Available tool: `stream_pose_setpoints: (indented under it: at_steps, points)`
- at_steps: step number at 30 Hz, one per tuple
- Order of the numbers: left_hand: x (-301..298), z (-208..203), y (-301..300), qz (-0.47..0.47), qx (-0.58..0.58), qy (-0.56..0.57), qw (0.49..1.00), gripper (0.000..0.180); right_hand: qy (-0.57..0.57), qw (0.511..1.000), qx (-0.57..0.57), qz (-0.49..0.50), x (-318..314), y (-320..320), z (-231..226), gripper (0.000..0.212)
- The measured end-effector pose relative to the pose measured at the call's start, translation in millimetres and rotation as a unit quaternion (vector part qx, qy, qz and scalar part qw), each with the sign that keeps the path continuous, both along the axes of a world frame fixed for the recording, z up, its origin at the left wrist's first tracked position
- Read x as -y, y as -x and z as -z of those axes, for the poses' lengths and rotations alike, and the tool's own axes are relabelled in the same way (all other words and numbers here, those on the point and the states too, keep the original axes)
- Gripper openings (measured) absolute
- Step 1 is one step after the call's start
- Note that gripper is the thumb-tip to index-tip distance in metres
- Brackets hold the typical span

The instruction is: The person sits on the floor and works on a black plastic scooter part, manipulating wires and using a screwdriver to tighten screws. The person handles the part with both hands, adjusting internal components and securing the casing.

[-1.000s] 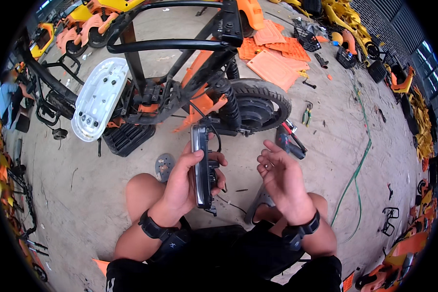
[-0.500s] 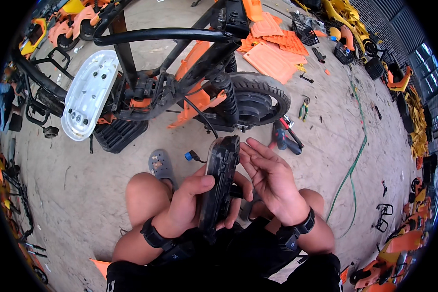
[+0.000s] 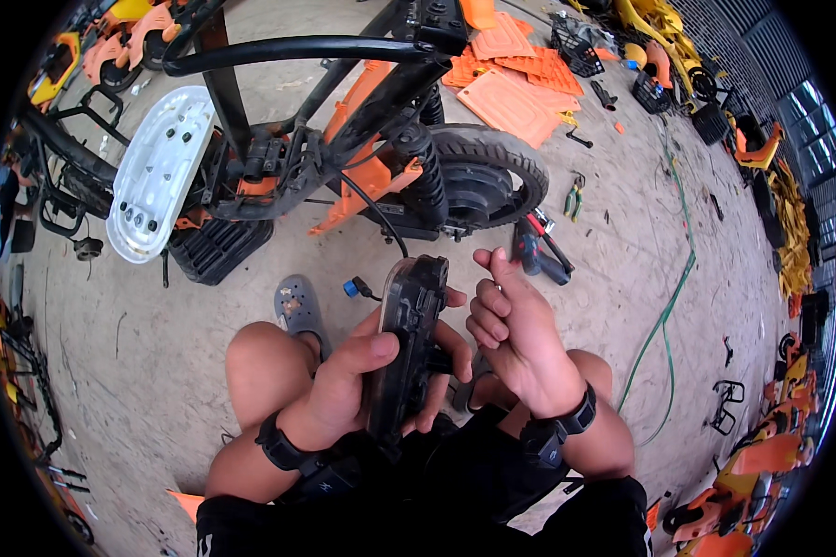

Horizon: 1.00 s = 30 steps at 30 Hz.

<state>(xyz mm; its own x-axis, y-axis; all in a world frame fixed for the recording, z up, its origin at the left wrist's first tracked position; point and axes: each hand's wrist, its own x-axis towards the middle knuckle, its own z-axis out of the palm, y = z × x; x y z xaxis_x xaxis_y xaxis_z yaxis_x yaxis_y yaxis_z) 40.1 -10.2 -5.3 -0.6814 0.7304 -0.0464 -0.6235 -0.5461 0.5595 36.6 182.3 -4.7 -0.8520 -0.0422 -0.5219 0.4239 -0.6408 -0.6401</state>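
Observation:
My left hand grips a long black housing with rounded ends and a glossy edge, perhaps a vehicle lamp. Its thumb presses the near face while the fingers wrap behind. A black cable runs from the frame toward the housing's top, and a blue-tipped connector hangs just left of it. Apart from the housing, on its right, is my right hand. Its fingers are curled in, with thumb and forefinger tips close together; anything between them is too small to make out.
Ahead stands a stripped black vehicle frame with a rear wheel and a white oval plate. A power drill and pliers lie right of the wheel. Orange panels and a green cord are on the floor.
My right hand's fingers, stretched out beside the housing before, have curled in, and the hand has drawn slightly away from it. My left hand keeps its hold on the housing.

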Motion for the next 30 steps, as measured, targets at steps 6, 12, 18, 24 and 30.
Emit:
stream_pose_setpoints:
  at_steps: [6, 12, 18, 24, 30]
  points:
    - [1.1, -0.4, -0.5, -0.006, -0.008, 0.003, 1.0, 0.076, 0.003, 0.999, 0.035, -0.031, 4.0, 2.4, 1.9, 0.041]
    - [4.8, 1.6, -1.7, -0.012, -0.008, 0.005, 1.0, 0.075, 0.014, 0.997, 0.036, -0.066, 3.5, 2.4, 2.5, 0.035]
    - [2.7, -8.6, -4.2, -0.039, -0.025, 0.098, 0.994, 0.086, -0.152, 0.974, -0.163, -0.038, 8.1, -6.1, 0.8, 0.029]
    - [6.5, 0.8, -2.3, -0.036, -0.03, 0.053, 0.997, 0.075, -0.21, 0.93, -0.299, -0.025, 4.8, -18.2, -1.2, 0.019]
    - [5.2, 5.7, -3.8, -0.039, -0.062, 0.104, 0.992, 0.057, -0.183, 0.924, -0.335, -0.032, 8.2, -18.8, -7.9, 0.021]
